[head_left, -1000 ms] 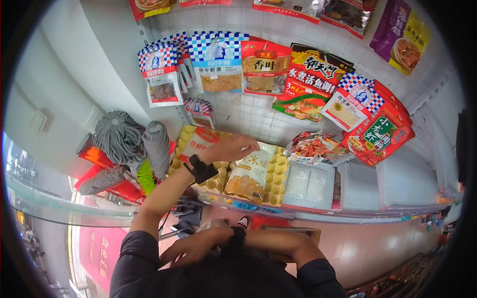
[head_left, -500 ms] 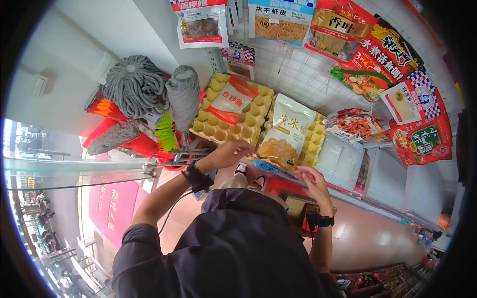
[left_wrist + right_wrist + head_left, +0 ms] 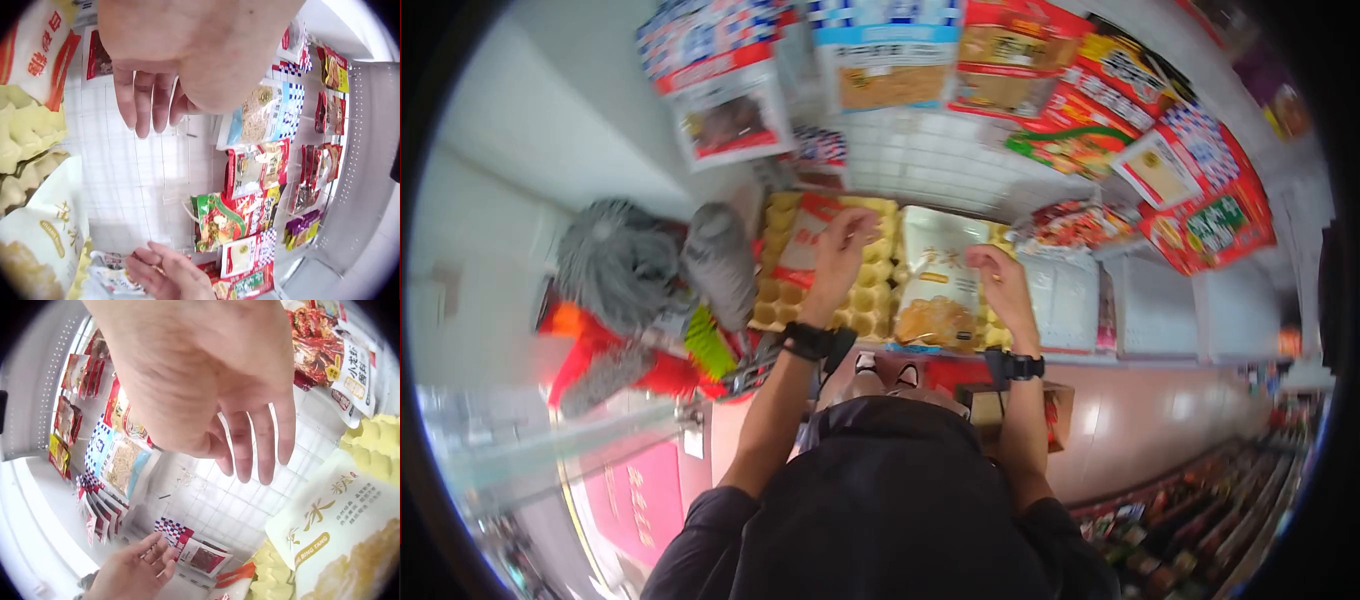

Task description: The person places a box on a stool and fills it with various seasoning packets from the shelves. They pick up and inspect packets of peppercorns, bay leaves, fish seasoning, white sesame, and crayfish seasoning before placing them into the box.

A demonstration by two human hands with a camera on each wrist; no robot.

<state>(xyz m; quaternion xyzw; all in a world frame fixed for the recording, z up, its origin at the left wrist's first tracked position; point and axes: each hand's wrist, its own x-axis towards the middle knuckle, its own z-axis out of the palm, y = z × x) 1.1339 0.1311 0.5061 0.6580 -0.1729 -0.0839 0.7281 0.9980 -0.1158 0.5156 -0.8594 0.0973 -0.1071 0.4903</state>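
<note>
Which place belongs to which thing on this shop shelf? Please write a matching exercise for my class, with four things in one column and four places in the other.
Things
1. Red-and-white packet
2. White-and-gold bag
3. Large grey mop head
4. Blue-and-white packet

Places
A. Hanging high, against the white grid
B. On the left yellow egg tray
C. Left of both egg trays
D. On the right yellow egg tray

Pairs: 1-B, 2-D, 3-C, 4-A
</note>
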